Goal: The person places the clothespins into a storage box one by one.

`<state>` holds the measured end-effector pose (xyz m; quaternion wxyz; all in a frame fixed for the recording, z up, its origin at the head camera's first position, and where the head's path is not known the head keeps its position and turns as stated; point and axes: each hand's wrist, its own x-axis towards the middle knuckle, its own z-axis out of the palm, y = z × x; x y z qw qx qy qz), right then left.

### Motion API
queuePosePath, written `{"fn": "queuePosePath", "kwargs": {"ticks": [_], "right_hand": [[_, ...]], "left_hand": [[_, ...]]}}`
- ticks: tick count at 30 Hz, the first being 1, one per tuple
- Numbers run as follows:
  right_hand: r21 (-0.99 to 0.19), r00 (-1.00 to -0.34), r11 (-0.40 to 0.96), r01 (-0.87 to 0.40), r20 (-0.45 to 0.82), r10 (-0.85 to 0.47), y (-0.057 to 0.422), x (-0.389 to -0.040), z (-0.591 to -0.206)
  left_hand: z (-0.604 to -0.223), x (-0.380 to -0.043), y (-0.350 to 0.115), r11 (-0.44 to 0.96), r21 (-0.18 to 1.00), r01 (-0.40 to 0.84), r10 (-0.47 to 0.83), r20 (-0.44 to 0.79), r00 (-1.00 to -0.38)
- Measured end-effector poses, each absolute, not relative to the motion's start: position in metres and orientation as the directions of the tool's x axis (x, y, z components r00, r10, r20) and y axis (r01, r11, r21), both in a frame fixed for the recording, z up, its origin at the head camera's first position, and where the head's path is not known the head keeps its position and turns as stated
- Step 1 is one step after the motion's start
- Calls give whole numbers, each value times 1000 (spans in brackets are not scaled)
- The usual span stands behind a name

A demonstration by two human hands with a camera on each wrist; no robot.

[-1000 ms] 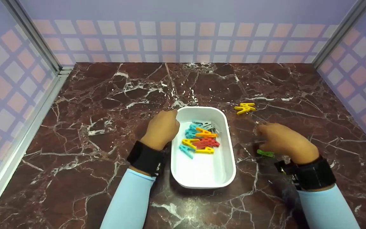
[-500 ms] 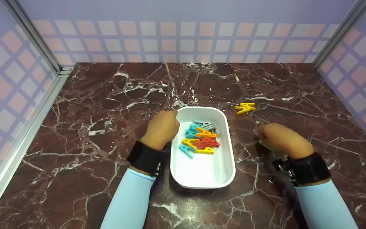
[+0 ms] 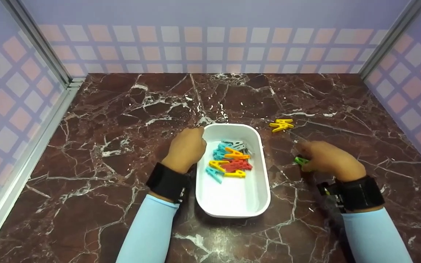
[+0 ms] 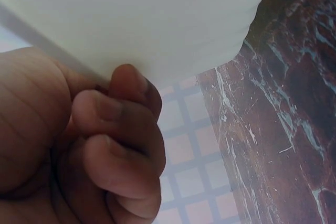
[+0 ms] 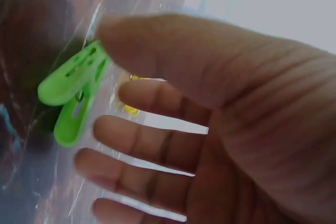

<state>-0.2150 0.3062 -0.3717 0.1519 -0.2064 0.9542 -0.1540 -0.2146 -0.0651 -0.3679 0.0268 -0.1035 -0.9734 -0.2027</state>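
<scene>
My left hand (image 3: 186,149) grips the left rim of a white plastic tub (image 3: 263,190), its fingers curled against the outer wall in the left wrist view. Clothespins in turquoise, grey, orange, red (image 3: 236,165) and yellow lie in the tub. To the right of the tub, my right hand (image 3: 329,157) is over the table beside a green clothespin (image 3: 300,160). In the right wrist view this green clothespin (image 5: 73,90) lies on the table just past the thumb tip, its two handles spread. The fingers of that hand are loosely extended and apart from the thumb, with nothing between them.
Yellow clothespins (image 3: 281,125) lie on the table beyond the right hand. The dark red marbled table (image 3: 122,120) meets checked panels (image 3: 216,47) at the back and both sides.
The green clothespin was below the right hand, then partly hidden under it, and now lies turned near the fingertips, farther from me. My left hand stays on the tub.
</scene>
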Motion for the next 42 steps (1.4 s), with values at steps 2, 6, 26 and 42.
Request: {"fn": "queuePosePath", "kwargs": {"ticks": [2,6,26,42], "right_hand": [[-339,-862,880,-332,-269,-429,306,-215,-372],[-308,-855,888,-342,-290,-430,304,-215,-375],[-297,-858,872,-389,-228,-461,296,-214,-371],[-338,-847,807,-484,-48,-529,234,-200,-326]], "left_hand": [[-369,-215,-66,894,393,213,190,98,-977],[-370,-215,-66,891,400,214,188,103,-977],[-368,-214,-66,894,400,203,187,77,-979],[-369,-214,-67,889,413,197,177,85,-980]]}}
